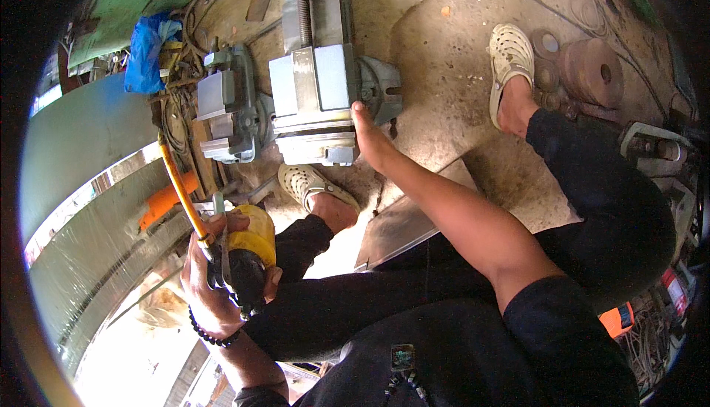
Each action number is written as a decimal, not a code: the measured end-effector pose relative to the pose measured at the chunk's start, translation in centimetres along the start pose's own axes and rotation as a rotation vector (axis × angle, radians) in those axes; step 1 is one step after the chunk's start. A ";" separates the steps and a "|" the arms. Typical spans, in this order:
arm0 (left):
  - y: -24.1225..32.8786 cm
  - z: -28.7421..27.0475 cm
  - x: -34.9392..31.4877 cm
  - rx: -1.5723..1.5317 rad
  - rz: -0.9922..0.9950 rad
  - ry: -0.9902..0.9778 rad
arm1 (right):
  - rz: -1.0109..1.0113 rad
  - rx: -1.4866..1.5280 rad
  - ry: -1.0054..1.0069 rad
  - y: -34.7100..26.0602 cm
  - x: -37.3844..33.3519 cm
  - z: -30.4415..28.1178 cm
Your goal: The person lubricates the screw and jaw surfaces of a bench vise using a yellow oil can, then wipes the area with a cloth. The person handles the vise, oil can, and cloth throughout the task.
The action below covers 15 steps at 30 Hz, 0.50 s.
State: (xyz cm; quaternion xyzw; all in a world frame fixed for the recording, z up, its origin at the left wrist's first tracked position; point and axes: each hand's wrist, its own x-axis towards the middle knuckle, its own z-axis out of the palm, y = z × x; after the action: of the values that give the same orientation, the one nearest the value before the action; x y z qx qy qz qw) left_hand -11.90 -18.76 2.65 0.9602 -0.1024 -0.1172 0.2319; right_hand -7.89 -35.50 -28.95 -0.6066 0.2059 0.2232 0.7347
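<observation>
My left hand (198, 283) is closed around a yellow-and-black tool (255, 235) with a rounded yellow body and a dark lower part. Beside it, a thin orange rod or hose (181, 189) rises from my fingers; I cannot make out the tool's exact kind. My right hand (372, 144) grips the near right side of a large grey machine vise (336, 81), thumb on its edge and the other fingers hidden. The vise has a long threaded screw at its far end. A smaller grey vise (228, 103) stands just left of it.
A blue plastic bag (148, 53) hangs at the far left above cables. Large metal sheets (89, 155) line the left side. My clog-clad feet (510, 63) are either side of the large vise. Brown round discs (590, 72) and cables lie at the right.
</observation>
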 end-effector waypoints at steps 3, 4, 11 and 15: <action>0.4 0.5 0.4 -0.053 -0.020 0.066 | -0.034 -0.011 -0.018 0.3 -0.3 0.0; 0.5 0.7 0.5 -0.103 -0.012 0.076 | -0.017 0.016 -0.047 0.4 -0.3 -0.1; 0.9 0.6 1.2 -0.045 -0.027 -0.012 | -0.012 -0.036 -0.032 -0.5 -0.3 -0.6; 0.7 0.5 1.5 -0.005 0.058 -0.034 | -0.031 0.008 -0.063 -1.4 -0.6 -0.8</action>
State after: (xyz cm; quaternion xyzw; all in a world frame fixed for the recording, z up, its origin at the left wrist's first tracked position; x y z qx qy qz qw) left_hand -10.74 -19.94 2.26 0.9542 -0.1338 -0.1268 0.2358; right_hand -7.59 -36.54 -27.64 -0.5994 0.1742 0.2299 0.7467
